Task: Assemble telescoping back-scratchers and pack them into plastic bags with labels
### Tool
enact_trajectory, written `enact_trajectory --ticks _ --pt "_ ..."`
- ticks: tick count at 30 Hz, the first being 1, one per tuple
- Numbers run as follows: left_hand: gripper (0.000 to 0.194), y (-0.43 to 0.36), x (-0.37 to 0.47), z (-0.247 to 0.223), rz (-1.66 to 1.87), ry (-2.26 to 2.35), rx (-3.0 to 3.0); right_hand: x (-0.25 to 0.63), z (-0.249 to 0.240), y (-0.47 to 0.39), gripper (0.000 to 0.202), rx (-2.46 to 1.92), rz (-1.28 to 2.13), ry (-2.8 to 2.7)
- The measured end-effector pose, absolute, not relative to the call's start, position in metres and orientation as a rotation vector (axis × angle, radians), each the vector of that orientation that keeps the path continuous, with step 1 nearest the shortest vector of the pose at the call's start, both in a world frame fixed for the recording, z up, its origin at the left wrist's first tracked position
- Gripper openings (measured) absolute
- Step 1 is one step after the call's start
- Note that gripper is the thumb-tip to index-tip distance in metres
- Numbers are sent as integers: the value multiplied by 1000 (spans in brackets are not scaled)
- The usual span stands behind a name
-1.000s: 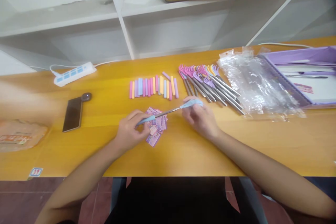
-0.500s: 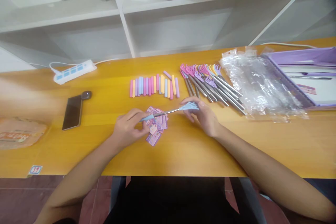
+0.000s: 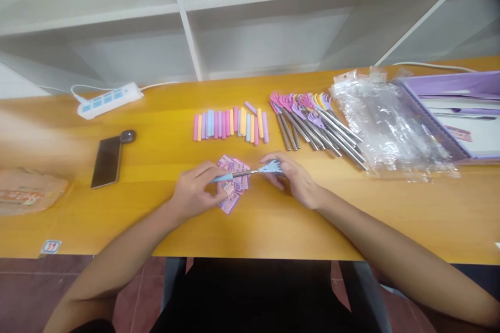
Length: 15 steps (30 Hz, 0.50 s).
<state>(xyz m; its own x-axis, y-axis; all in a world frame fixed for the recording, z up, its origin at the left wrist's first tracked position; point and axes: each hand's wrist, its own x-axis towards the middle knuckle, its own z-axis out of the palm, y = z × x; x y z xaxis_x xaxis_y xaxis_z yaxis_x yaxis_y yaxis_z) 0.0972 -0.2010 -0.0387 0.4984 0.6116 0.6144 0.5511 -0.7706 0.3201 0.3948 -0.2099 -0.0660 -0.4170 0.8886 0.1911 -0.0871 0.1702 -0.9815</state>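
A back scratcher (image 3: 249, 172) with a light blue claw head, metal rod and light blue grip lies across between my hands, above the desk. My left hand (image 3: 198, 187) is closed around its blue grip. At the other end, my right hand (image 3: 294, 179) has its fingers around the claw head. Beneath the rod, small purple and pink printed cards (image 3: 229, 203) lie in a loose, overlapping pile. Beyond my hands is a row of pastel handle sleeves (image 3: 230, 124). Right of it lies a heap of back scratchers (image 3: 312, 125) with bare metal rods and pink, purple, yellow and blue heads.
Clear plastic bags (image 3: 385, 125) lie right of the heap, against an open purple box (image 3: 476, 138). At left are a phone (image 3: 107, 162), a mouse (image 3: 127, 136), a white power strip (image 3: 111, 101) and an orange-printed package (image 3: 31, 192). White shelving (image 3: 117, 15) backs the desk.
My right hand has moved left towards my left hand, and less of the metal rod shows between them. The camera view has shifted slightly.
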Motion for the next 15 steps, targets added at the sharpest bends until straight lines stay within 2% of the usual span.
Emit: enact_trajectory --ticks 12,15 --pt "35 -212 104 -44 1139 1059 2606 384 -85 -218 45 -679 1435 -1583" --pt "33 -208 103 -41 1125 1040 2595 389 -79 -214 49 -730 1349 -1694"
